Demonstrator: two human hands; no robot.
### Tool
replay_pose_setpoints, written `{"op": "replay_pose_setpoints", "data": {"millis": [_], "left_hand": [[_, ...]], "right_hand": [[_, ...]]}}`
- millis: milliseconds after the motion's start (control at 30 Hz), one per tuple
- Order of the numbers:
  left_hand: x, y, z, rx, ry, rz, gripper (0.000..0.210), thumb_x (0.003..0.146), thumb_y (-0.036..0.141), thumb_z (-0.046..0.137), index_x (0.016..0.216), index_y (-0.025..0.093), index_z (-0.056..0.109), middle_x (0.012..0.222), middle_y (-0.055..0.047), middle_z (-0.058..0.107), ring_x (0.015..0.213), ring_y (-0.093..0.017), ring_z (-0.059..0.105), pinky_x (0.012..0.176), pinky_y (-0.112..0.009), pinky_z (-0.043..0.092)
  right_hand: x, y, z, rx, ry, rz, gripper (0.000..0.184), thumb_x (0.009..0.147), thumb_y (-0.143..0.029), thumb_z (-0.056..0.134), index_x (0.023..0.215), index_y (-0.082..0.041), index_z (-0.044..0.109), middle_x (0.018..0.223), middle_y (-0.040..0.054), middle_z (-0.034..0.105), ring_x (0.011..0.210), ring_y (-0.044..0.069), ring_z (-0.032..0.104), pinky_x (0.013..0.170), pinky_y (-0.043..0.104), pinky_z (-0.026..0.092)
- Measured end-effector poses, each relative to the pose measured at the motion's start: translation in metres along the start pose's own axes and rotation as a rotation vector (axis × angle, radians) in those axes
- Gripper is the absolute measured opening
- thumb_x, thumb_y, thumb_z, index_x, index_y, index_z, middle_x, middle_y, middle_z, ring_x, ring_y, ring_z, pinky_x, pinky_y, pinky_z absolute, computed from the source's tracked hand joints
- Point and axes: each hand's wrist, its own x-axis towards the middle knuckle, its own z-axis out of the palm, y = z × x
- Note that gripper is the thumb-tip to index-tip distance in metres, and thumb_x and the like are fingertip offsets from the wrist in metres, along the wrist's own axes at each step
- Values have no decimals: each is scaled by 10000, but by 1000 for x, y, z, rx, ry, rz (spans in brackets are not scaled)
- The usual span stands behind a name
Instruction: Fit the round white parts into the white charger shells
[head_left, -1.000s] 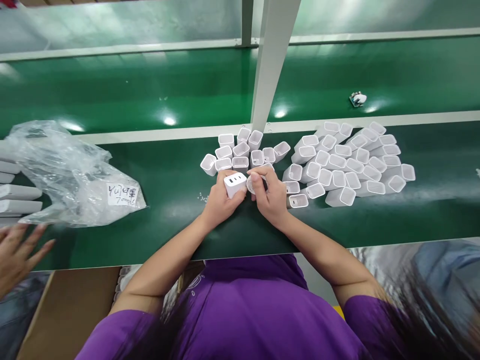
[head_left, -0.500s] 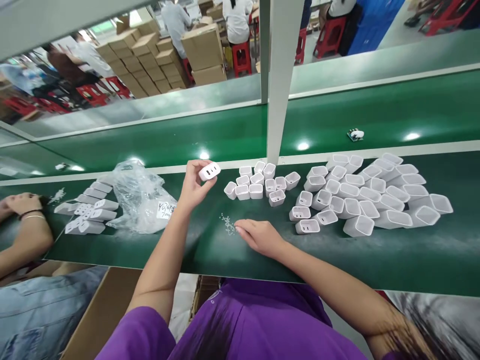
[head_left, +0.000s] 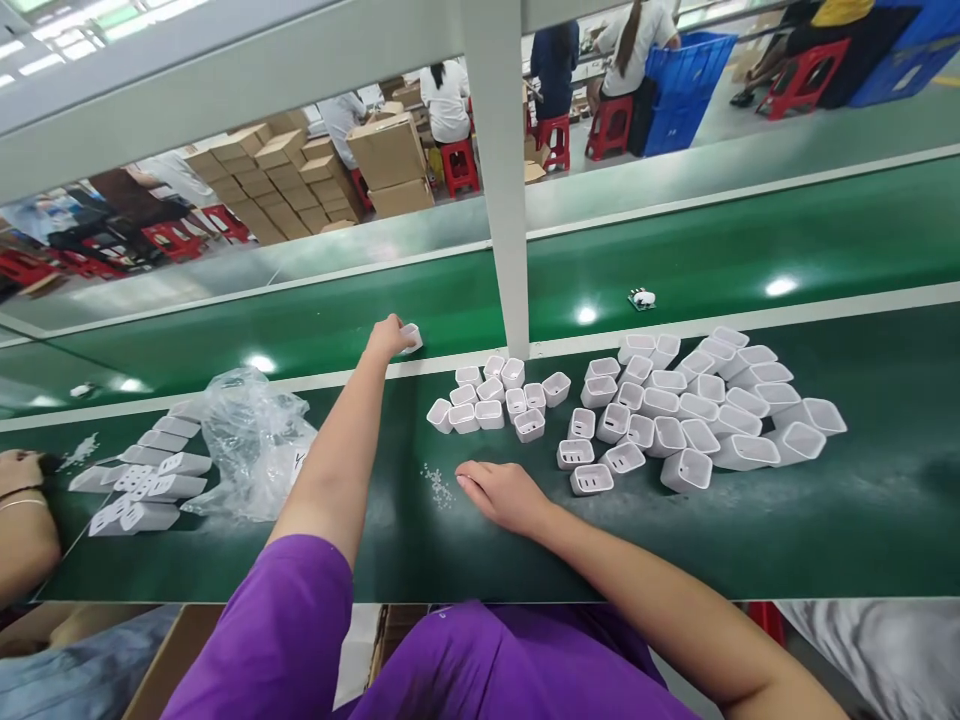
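The left hand [head_left: 386,338] is above the middle of the frame, its fingers clamped on a white casing [head_left: 412,340] over the bright green belt [head_left: 450,295]; whether the casing touches the belt cannot be told. The right hand [head_left: 506,497] is low in the centre, by the bench [head_left: 405,565], fingers together and thumb alongside; whether anything small sits between them cannot be told. Just left of its fingertips lie scattered clear bits [head_left: 437,487].

A small cluster of open shells [head_left: 491,392] stands above the right hand, and a larger group of shells [head_left: 675,405] fills the right of centre. At lower left, a clear bag [head_left: 259,440] lies beside slotted casings [head_left: 154,478]. A co-worker's arm [head_left: 22,545] shows at the left edge. A small part [head_left: 643,298] rests on the belt at upper right.
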Motion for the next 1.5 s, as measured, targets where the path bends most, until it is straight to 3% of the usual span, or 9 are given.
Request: {"op": "replay_pose_setpoints", "data": {"millis": [100,200,300,467,567,733,933,1133,1500], "left_hand": [[1,4,9,58,0,-33,345,665,123,737,928,167,518,1118,-248,652,1122,-396,614,914,-471,488],[-10,4,9,92,54,-27,478,738,214,731,1151,100,518,1323,-323,540,1295,-433,506,1033,-501,422],[-34,0,1,78,70,100,573,822,354,674,1297,96,486,1458,-270,462,1382,-387,426,1127,-471,347],[-93,-18,-3,-49,-383,440,596,715,575,723,1175,203,646,1268,-115,656,1036,-292,633,853,-366,505],[-119,-30,1,-71,-465,487,615,634,565,793,1136,229,679,1160,-76,694,911,-251,635,771,-328,492],[-138,-49,1,-212,-349,407,418,678,427,763,1016,207,654,1016,-41,696,785,-184,617,720,-309,490],[-153,-58,5,-918,-322,104,547,542,241,754,997,217,452,948,-14,628,804,-178,682,675,-313,594],[-167,-48,7,-1231,-379,23,638,509,123,701,1112,229,521,950,1,600,858,-184,723,723,-298,636],[-188,-26,18,-1333,-387,19,552,500,134,745,1006,206,537,896,6,629,837,-190,713,761,-355,631]], "right_hand": [[1,0,-1,23,3,12,214,1035,-273,455,1042,-187,650,902,41,748,789,145,708,643,222,419],[1,0,-4,78,18,40,199,1030,-266,466,1027,-185,647,894,38,748,787,143,703,656,220,418],[2,0,-8,157,39,90,171,1022,-257,484,1021,-186,640,892,22,744,779,130,695,687,211,430],[5,1,-12,266,48,220,214,986,-349,567,896,-180,662,761,-11,704,666,114,641,644,203,405],[7,2,-11,281,23,287,271,938,-357,642,740,-173,660,673,-23,664,640,108,614,639,203,389],[13,-2,-8,180,-74,240,104,923,-177,627,949,-166,728,919,26,719,822,119,664,733,206,438],[22,-22,-10,-286,-319,126,287,1033,-292,460,1198,-264,692,1200,20,686,865,158,695,627,263,410],[35,-37,-18,-422,-434,30,278,1027,-208,431,1066,-202,706,1114,51,688,811,160,683,565,275,326],[37,-45,-16,-435,-459,-86,325,990,-54,353,1023,-117,669,975,116,679,783,171,664,555,285,311]]}}
